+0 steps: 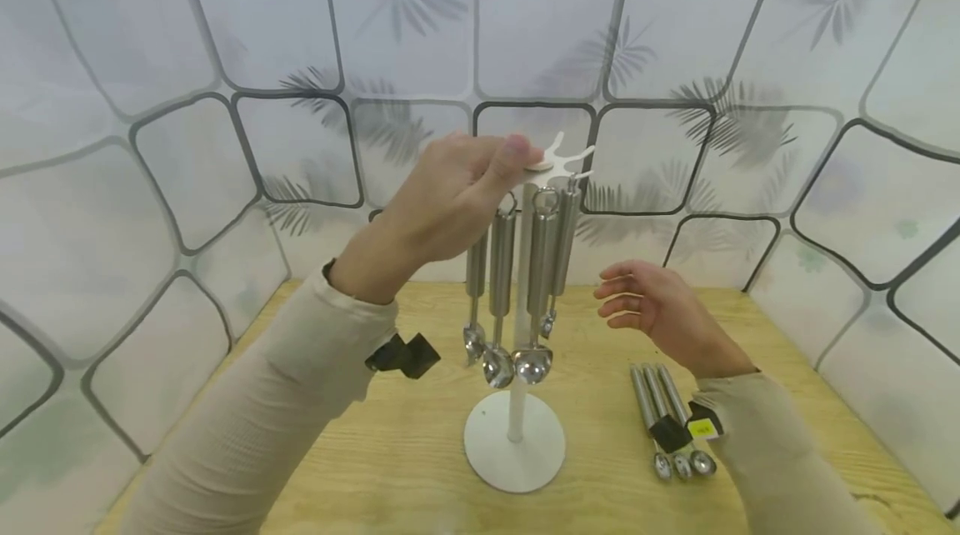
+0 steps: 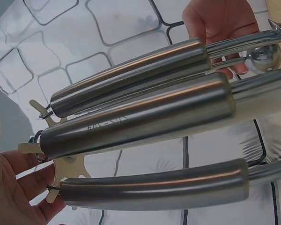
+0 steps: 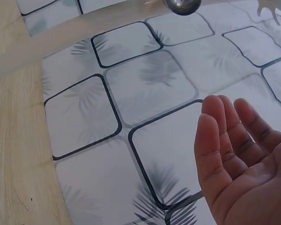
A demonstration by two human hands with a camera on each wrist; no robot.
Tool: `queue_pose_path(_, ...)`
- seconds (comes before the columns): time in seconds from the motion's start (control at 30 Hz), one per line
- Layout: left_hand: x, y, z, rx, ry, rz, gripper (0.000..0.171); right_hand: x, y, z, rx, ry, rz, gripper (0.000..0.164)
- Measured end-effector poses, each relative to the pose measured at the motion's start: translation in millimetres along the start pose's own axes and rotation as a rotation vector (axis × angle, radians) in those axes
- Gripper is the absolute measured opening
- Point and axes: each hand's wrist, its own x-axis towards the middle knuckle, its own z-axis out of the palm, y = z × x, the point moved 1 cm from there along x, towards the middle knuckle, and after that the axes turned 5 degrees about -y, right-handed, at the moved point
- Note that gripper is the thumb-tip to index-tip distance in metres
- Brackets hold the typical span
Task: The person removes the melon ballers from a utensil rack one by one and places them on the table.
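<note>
I can make out engraved writing on one hanging scoop (image 2: 140, 119) in the left wrist view, but it is too blurred to read; a yellow label (image 1: 702, 429) sits by my right sleeve, also unreadable. From the head view, my left hand (image 1: 450, 197) pinches the top of the white rack (image 1: 517, 402), thumb on its hook plate, where four brushed-steel scoops (image 1: 517, 285) with thick round handles hang by rings. My right hand (image 1: 660, 310) hovers open beside them, fingers relaxed, holding nothing. Three more scoops (image 1: 667, 418) lie on the wooden table (image 1: 390, 452), seen only from the head. The right wrist view shows just my palm against the leaf-print wall (image 3: 145, 103).
</note>
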Motion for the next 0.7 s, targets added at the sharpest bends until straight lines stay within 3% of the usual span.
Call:
queue_pose_path(0.33, 3.7, -1.5, 1.7, 0.011, 0.032, 0.053, 0.044, 24, -10, 18, -0.015, -0.069, -0.059, 0.035)
queue_pose_path(0.53, 3.5, -1.4, 0.4, 0.011, 0.025, 0.04, 0.046, 36, -12, 29, 0.047, -0.091, -0.063, 0.032)
queue_pose_path(0.7, 3.5, -0.9, -1.0, 0.017, 0.021, 0.016, 0.047, 43, -14, 39, 0.032, -0.111, -0.057, 0.028)
